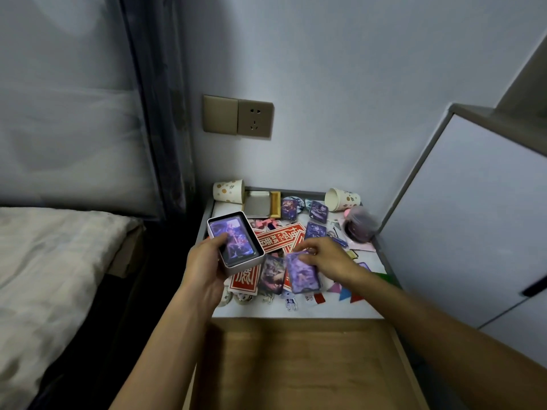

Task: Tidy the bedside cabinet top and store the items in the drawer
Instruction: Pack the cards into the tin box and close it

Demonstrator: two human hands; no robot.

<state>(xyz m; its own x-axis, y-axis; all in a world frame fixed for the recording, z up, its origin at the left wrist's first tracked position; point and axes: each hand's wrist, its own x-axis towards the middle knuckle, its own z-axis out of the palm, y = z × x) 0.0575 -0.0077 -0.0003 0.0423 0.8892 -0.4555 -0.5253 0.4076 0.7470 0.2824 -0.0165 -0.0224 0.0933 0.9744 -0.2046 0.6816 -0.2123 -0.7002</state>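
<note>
From the head view, my left hand [207,261] grips a pale rectangular metal tin with rounded corners [245,266]. I hold it tilted, just above the left edge of the white counter [340,309] of the bedside cabinet. My thumb lies over the rim, on the purple picture cards inside the tin [236,242].

My right hand [322,255] is lower and to the right, with the fingers curled. It pinches a purple picture card [303,273] at its far edge. Whether this is one card or a thin stack, I cannot tell.

Under and around this card lie red patterned cards [279,238] and a darker picture card [272,275], partly one over another. More purple cards [318,211] lie nearer to the wall.

At the back, two spotted paper cups lie on their sides, one in the left corner [228,190] and one at the right [342,199]. The flat grey lid of the tin [257,204] lies between them. A clear plastic jar with a pink lid [359,224] lies on its side by the right edge. Small coloured paper flags [346,292] are near my right wrist.

Below the counter, the wooden drawer [296,365] is pulled open under my forearms. A bed with a pale cover [59,261] is at the left, and a white cupboard door [473,217] at the right.
</note>
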